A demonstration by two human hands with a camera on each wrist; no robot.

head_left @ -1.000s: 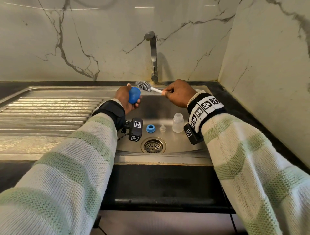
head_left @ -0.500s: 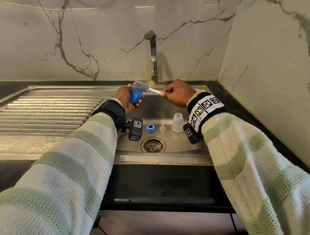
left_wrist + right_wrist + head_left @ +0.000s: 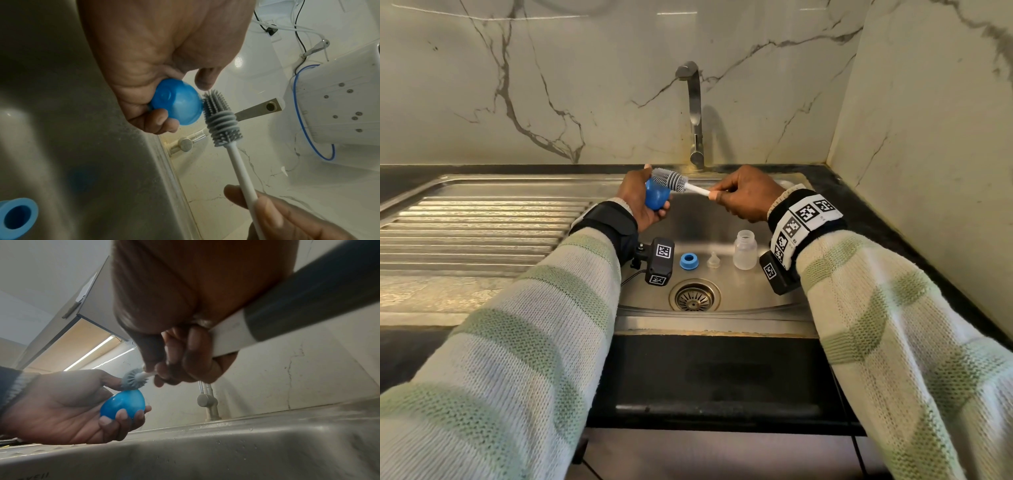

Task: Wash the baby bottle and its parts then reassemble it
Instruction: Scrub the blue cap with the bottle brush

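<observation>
My left hand [image 3: 641,202] grips the blue bottle cap [image 3: 655,198] [image 3: 176,105] [image 3: 123,404] above the back of the sink. My right hand [image 3: 744,197] pinches the white handle of a grey bottle brush [image 3: 674,180] [image 3: 221,120] [image 3: 134,378], whose bristles touch the cap's rim. On the sink floor stand the blue collar ring [image 3: 689,261] [image 3: 17,212], the clear teat [image 3: 713,260] and the open clear bottle [image 3: 745,249], in a row behind the drain.
The tap [image 3: 694,113] rises behind the hands against the marble wall; no water runs from it. The drain [image 3: 694,297] lies at the sink's front centre. A ridged steel draining board [image 3: 476,226] stretches to the left. A marble side wall closes off the right.
The brush head has slid left across the cap, from beside it to over its rim. The cap has turned a little in my left hand.
</observation>
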